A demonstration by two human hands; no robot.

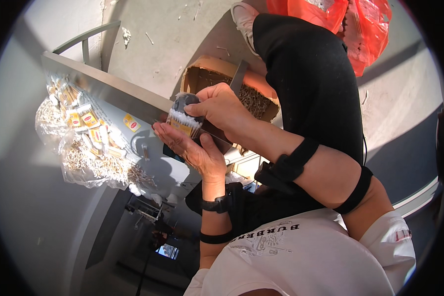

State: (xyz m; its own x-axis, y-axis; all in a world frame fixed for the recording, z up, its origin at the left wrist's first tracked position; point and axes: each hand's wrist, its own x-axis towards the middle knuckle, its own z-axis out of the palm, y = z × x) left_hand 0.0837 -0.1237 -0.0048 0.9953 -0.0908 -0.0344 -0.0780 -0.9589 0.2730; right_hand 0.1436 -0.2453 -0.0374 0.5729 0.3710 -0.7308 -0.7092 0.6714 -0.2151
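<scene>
White cotton swabs, bundled in a small clear pack with a yellow label, resting upright on the open palm of the left hand. Right hand closed over the top of the pack, fingers curled down around a dark rounded cap or lid. Both hands together, clamped on the same pack, held in the air just above the edge of a grey metal table.

Judged as the closing or packing step: swabs already gathered in the pack, top being pressed or seated. Next move likely calling for a firm, even squeeze from above while keeping the palm flat underneath, so nothing tips or spills.

On the table, to the left, a clear plastic bag of loose swabs and a heap of small yellow labelled packets. Beyond the hands, an open cardboard box on the floor, and an orange plastic bag further off.
</scene>
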